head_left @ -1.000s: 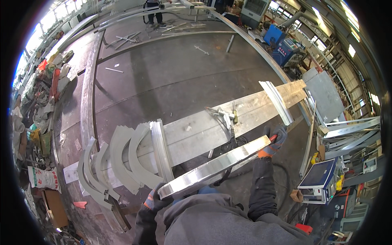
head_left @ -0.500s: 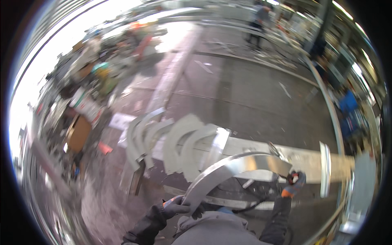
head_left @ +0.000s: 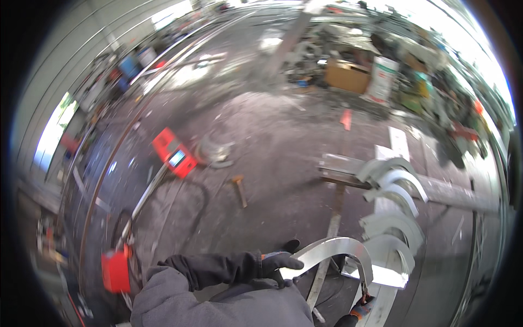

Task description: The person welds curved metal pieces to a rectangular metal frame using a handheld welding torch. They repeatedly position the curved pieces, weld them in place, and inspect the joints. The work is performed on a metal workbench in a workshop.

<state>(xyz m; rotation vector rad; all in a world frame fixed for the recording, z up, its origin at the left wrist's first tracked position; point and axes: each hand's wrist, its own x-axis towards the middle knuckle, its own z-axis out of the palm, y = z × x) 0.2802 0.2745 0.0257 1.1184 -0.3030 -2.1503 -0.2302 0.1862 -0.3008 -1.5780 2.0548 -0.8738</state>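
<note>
A shiny curved metal piece (head_left: 338, 246) spans between my two gloved hands, arched like a half ring. My left hand (head_left: 279, 266) is closed around its left end, in a dark glove with an orange cuff. At the lower right, my right hand (head_left: 362, 308) grips near the other end; its fingers are partly hidden, and a thin dark part beside them is too small to name. Just beyond the held piece, several similar grey curved pieces (head_left: 394, 231) lie in an overlapping row along a pale plank (head_left: 376, 312).
A red box with a small screen (head_left: 175, 154) sits on the floor to the left, near a hammer (head_left: 239, 191). A second red box (head_left: 115, 271) stands at lower left. Metal beams (head_left: 447, 192) run rightward. Far off are a cardboard box (head_left: 347, 76), a white sack (head_left: 381, 80) and piled scrap.
My view has swung to the left, so the scrap pile and curved pieces now appear on the right. Both hands still hold the curved metal piece, which has turned with me.
</note>
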